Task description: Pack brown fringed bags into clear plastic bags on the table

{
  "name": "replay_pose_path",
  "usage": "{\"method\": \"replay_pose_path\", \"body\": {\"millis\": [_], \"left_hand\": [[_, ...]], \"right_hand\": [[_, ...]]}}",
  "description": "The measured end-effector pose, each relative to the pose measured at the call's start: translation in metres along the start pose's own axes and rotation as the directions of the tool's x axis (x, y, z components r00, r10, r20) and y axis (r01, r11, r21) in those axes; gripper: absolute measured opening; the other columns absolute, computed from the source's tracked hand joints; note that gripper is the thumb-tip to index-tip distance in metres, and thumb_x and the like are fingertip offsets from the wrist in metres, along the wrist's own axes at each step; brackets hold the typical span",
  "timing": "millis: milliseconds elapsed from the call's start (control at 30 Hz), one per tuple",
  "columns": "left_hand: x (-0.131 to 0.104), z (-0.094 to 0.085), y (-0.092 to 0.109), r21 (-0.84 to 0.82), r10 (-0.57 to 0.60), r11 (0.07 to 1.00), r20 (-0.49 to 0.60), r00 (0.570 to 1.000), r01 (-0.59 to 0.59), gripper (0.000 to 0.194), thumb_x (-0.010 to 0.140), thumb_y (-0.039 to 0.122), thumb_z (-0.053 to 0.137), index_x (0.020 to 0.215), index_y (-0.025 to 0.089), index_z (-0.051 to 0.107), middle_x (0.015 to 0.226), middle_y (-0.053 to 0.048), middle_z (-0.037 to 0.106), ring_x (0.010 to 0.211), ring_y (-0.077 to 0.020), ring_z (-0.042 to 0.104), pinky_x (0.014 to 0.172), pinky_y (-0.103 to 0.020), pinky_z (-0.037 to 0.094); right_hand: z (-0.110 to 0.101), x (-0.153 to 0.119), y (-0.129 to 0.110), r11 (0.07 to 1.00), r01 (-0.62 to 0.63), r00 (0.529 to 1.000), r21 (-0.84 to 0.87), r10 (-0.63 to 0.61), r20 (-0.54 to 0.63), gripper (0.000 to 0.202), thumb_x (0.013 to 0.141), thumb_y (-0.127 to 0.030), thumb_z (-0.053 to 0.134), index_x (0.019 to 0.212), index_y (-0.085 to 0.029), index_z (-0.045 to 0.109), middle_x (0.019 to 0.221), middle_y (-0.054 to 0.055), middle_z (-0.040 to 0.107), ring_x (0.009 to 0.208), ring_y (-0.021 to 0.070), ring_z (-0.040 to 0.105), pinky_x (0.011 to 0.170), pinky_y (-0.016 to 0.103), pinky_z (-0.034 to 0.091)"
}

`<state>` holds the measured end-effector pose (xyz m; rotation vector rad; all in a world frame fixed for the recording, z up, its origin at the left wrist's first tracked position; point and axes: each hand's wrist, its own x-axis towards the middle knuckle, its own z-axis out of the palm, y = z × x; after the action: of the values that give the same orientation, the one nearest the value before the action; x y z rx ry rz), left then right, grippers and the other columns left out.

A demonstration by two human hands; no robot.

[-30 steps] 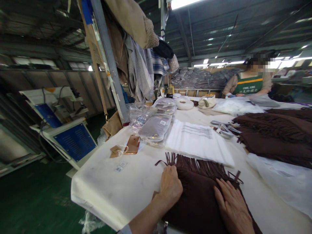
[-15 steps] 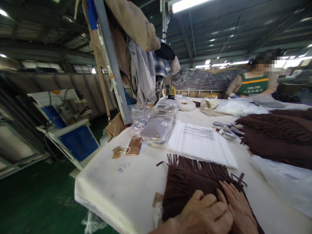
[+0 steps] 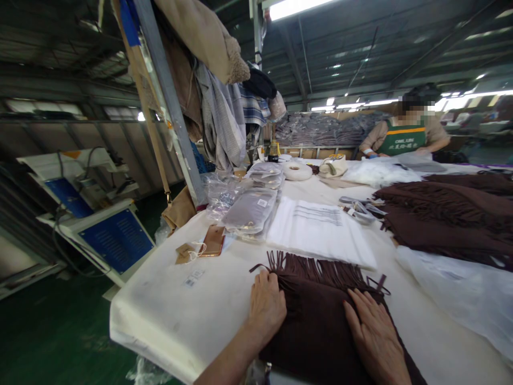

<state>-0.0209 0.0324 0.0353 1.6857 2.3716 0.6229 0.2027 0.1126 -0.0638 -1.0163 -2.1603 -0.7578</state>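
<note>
White table [image 3: 168,305], brown fringed cloth [image 3: 312,326] cropped below, left fingers [image 3: 264,280] curled (grip hidden), right fingers [image 3: 361,301] laid flat

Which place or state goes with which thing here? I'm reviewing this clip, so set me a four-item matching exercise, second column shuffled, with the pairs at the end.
Things
1. Left hand
2. Right hand
3. Rose-gold phone
4. White roll

Places and states
A. Laid out flat on the dark brown fringed cloth
B. On the table, farther back than the white printed plastic
C. Curled at the cloth's left edge
D. Beside a tan tag with white string

Pairs
1-C
2-A
3-D
4-B
</note>
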Motion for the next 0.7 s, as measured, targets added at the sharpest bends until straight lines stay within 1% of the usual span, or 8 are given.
{"method": "replay_pose_path", "body": {"millis": [100, 200, 333, 400, 500, 567, 600, 700], "left_hand": [[0.013, -0.001, -0.008, -0.018, 0.000, 1.000, 0.008, 1.000, 0.000, 0.019, 0.076, 0.016, 0.048, 0.092, 0.013, 0.058, 0.106, -0.013, 0.051, 0.101, -0.0249, 0.049, 0.090, -0.036, 0.041], [0.020, 0.000, -0.011, -0.028, -0.021, 0.999, 0.024, 0.999, 0.022, 0.012, 0.073, 0.018, 0.052, 0.079, 0.015, 0.061, 0.101, -0.011, 0.052, 0.098, -0.0242, 0.051, 0.086, -0.036, 0.043], [0.013, 0.004, 0.001, -0.042, 0.013, 0.999, 0.009, 1.000, -0.012, 0.015, 0.077, 0.020, 0.050, 0.082, 0.017, 0.064, 0.126, -0.012, 0.046, 0.118, -0.0274, 0.043, 0.096, -0.042, 0.038], [0.006, 0.008, 0.011, -0.031, 0.068, 0.997, 0.014, 0.998, -0.067, 0.018, 0.079, 0.020, 0.050, 0.089, 0.016, 0.064, 0.140, -0.013, 0.036, 0.129, -0.0286, 0.032, 0.103, -0.044, 0.031], [-0.002, 0.015, 0.024, 0.031, 0.180, 0.983, 0.030, 0.983, -0.181, 0.026, 0.081, 0.021, 0.049, 0.100, 0.011, 0.062, 0.146, -0.018, 0.028, 0.136, -0.0301, 0.022, 0.110, -0.050, 0.021], [-0.005, 0.020, 0.029, 0.117, 0.288, 0.950, 0.016, 0.957, -0.288, 0.031, 0.083, 0.024, 0.048, 0.106, 0.008, 0.060, 0.146, -0.020, 0.029, 0.137, -0.0313, 0.021, 0.110, -0.053, 0.021], [-0.006, 0.022, 0.031, 0.188, 0.367, 0.912, 0.019, 0.930, -0.364, 0.034, 0.083, 0.024, 0.047, 0.109, 0.006, 0.059, 0.144, -0.021, 0.030, 0.136, -0.0321, 0.023, 0.109, -0.053, 0.024], [-0.006, 0.025, 0.039, 0.455, 0.583, 0.679, 0.142, 0.800, -0.576, 0.037, 0.085, 0.025, 0.046, 0.113, 0.003, 0.059, 0.136, -0.024, 0.043, 0.126, -0.0338, 0.039, 0.101, -0.052, 0.035]], "right_hand": [[0.000, 0.002, -0.001, 0.999, 0.023, 1.000, -0.037, -0.024, -0.007, 0.037, 0.087, -0.016, 0.030, 0.098, -0.018, 0.066, 0.111, 0.011, 0.065, 0.111, 0.0303, 0.053, 0.092, 0.048, 0.042], [-0.001, 0.005, -0.001, 0.997, 0.043, 0.998, -0.070, -0.046, -0.049, 0.040, 0.088, -0.020, 0.027, 0.096, -0.014, 0.066, 0.108, 0.014, 0.065, 0.105, 0.0325, 0.056, 0.088, 0.049, 0.045], [-0.004, 0.008, -0.002, 0.995, 0.059, 0.996, -0.078, -0.064, -0.065, 0.041, 0.087, -0.017, 0.027, 0.096, -0.012, 0.067, 0.106, 0.015, 0.066, 0.103, 0.0337, 0.058, 0.085, 0.049, 0.047], [-0.005, 0.007, -0.002, 0.995, 0.073, 0.996, -0.070, -0.076, -0.046, 0.040, 0.085, -0.014, 0.029, 0.095, -0.014, 0.067, 0.108, 0.015, 0.066, 0.104, 0.0346, 0.057, 0.085, 0.050, 0.047], [-0.001, 0.004, 0.001, 0.997, 0.065, 0.997, -0.034, -0.067, -0.032, 0.040, 0.083, -0.013, 0.029, 0.093, -0.015, 0.068, 0.109, 0.015, 0.065, 0.106, 0.0354, 0.056, 0.086, 0.052, 0.046], [0.003, 0.000, 0.004, 0.999, 0.053, 0.998, 0.008, -0.053, -0.016, 0.040, 0.084, -0.015, 0.029, 0.095, -0.015, 0.068, 0.110, 0.016, 0.065, 0.108, 0.0358, 0.055, 0.087, 0.054, 0.044], [0.006, -0.002, 0.005, 0.998, 0.046, 0.999, 0.031, -0.046, -0.009, 0.039, 0.084, -0.016, 0.030, 0.096, -0.015, 0.067, 0.111, 0.016, 0.064, 0.109, 0.0359, 0.054, 0.087, 0.054, 0.044], [0.011, -0.006, 0.007, 0.996, 0.034, 0.999, 0.088, -0.034, -0.001, 0.040, 0.084, -0.018, 0.030, 0.099, -0.015, 0.066, 0.114, 0.017, 0.063, 0.113, 0.0357, 0.051, 0.090, 0.055, 0.042]]}}
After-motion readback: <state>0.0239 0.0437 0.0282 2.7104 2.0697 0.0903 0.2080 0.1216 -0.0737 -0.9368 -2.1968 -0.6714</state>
